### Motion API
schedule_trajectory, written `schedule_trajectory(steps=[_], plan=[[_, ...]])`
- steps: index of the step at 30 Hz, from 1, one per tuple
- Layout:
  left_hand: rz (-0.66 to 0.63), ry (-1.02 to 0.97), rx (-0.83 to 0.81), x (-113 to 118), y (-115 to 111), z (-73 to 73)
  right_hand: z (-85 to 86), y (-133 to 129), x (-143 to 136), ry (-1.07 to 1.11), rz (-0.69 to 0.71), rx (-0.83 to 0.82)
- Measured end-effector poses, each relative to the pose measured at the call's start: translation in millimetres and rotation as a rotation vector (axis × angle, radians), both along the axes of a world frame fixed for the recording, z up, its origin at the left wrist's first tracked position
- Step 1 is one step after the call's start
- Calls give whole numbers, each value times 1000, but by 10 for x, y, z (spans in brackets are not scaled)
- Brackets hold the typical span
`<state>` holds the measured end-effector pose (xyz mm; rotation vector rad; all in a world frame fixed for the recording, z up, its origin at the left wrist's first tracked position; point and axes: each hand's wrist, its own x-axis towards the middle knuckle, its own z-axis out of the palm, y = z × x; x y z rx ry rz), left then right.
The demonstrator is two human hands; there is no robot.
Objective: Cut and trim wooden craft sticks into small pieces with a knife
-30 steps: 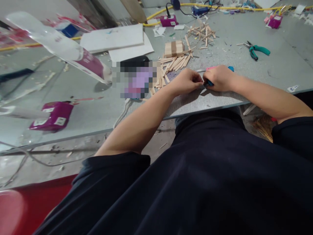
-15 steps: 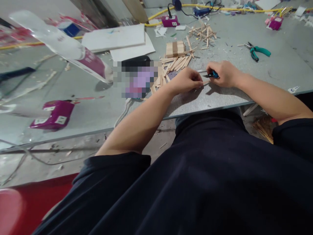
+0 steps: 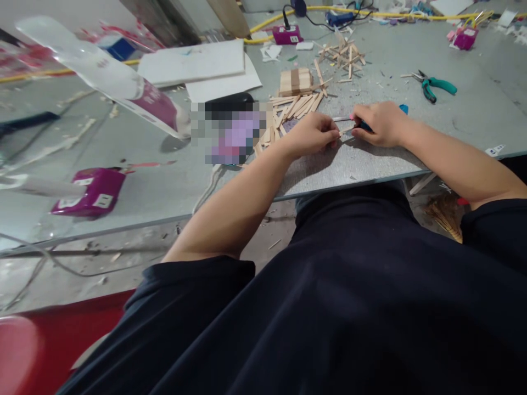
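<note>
My left hand rests on the grey table with its fingers pinched on a thin wooden stick. My right hand is closed around a blue-handled cutting tool, and the tool's tip meets the stick between my two hands. A heap of flat wooden sticks lies just behind my left hand.
Behind the heap stand a block of stacked sticks and a loose stick frame. Green-handled pliers lie at the right. White boards, a clear plastic bag, purple boxes and yellow cables sit further off.
My right hand swung out to the right with the tool, then came back in against the stick. My left hand stayed almost still.
</note>
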<state>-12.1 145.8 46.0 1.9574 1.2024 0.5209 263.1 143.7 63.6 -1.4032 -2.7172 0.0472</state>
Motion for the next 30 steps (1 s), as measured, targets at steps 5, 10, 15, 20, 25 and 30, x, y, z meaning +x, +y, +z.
schedule_trajectory(steps=[5,10,15,20,25,30], plan=[[71,-157,-124,71,-100,59,53,-107,-76,-10,-83,64],[85,-221,-155,146,-168,71,64,-205,-165,26,-101,81],[108,-271,-146,179,-193,58,42,-232,-213,43,-132,111],[119,-321,-104,179,-149,7,16,-204,-196,59,-156,140],[148,-336,-131,177,-125,-40,6,-109,-110,135,-255,182],[180,-337,-143,185,-146,-14,-42,-53,-74,169,-197,193]])
